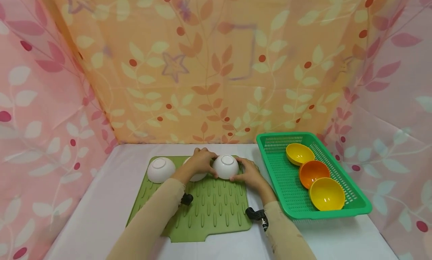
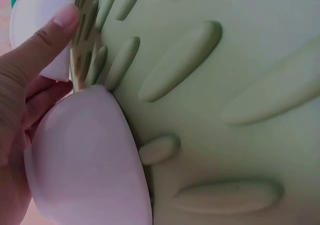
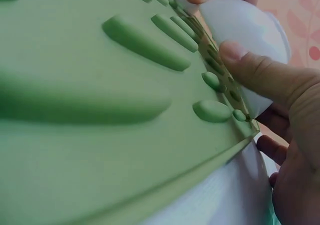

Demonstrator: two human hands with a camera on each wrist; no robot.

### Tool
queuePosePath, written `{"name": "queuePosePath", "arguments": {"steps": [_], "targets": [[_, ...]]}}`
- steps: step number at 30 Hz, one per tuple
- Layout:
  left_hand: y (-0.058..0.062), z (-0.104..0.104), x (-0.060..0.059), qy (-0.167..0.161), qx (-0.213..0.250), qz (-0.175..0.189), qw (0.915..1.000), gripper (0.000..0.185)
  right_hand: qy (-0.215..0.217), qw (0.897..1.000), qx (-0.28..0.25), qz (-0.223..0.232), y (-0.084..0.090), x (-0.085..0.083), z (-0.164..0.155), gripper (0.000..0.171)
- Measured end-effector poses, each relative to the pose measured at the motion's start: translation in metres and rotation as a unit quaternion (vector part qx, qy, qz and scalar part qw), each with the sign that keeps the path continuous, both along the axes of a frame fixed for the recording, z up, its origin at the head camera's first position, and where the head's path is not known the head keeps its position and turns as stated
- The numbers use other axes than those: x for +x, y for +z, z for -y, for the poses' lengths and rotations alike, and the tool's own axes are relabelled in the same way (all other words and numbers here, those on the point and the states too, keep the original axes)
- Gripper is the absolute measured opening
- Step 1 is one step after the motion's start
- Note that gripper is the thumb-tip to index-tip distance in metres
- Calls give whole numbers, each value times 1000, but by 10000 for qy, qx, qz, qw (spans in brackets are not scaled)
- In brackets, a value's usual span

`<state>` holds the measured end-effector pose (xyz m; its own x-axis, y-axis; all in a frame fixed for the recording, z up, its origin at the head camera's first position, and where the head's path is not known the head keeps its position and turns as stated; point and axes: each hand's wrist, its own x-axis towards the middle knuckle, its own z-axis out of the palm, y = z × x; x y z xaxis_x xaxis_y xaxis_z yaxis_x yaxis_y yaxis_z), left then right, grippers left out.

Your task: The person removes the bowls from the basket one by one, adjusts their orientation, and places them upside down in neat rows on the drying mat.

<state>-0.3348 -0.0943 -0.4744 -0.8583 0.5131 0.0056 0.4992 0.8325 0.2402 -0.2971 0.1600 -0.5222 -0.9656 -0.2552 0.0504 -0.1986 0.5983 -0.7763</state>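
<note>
A white bowl (image 1: 225, 168) stands upside down at the far right part of a green drying mat (image 1: 216, 203). My left hand (image 1: 201, 162) grips its left side, thumb in front and fingers behind. From the right, my right hand (image 1: 250, 174) holds the same bowl with its thumb at the near rim, as the right wrist view also shows on the bowl (image 3: 250, 30). A second upturned white bowl (image 2: 90, 160) lies under my left hand, partly hidden in the head view. Further left, a third white bowl (image 1: 161, 171) rests upside down on the mat.
Right of the mat stands a green perforated basket (image 1: 281, 192). Inside are a yellow bowl (image 1: 299, 154), an orange bowl (image 1: 314, 173) and another yellow bowl (image 1: 326, 194). Patterned cloth walls (image 1: 209, 102) enclose the white table (image 1: 111, 185) at the back and sides.
</note>
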Motion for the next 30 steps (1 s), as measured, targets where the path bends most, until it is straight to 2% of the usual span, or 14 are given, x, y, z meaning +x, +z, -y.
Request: {"name": "queuePosePath", "arguments": {"steps": [8,14,17,19,22,24,26,30], "targets": [[-9,-5,2,182,-412,-285,9986,76,19,9989,441,-185,0,2,2,94],[-4,-5,4,152,-526,-439,9975,81,94,9984,534,-136,-1,1,2,94],[4,-5,5,138,-209,-388,9989,84,134,9983,560,-91,-1,1,2,95],[10,-6,4,116,218,-304,9992,82,147,9982,569,-126,-1,0,2,96],[19,-10,3,-77,865,-125,9961,73,153,9981,578,-178,1,0,3,95],[21,-14,2,-255,1105,32,9935,68,164,9977,626,-205,1,-1,3,95],[21,-18,2,-401,1152,148,9924,63,182,9973,678,-207,1,-2,3,95],[17,-25,2,-383,1016,264,9937,59,211,9966,764,-229,1,-1,4,94]]}}
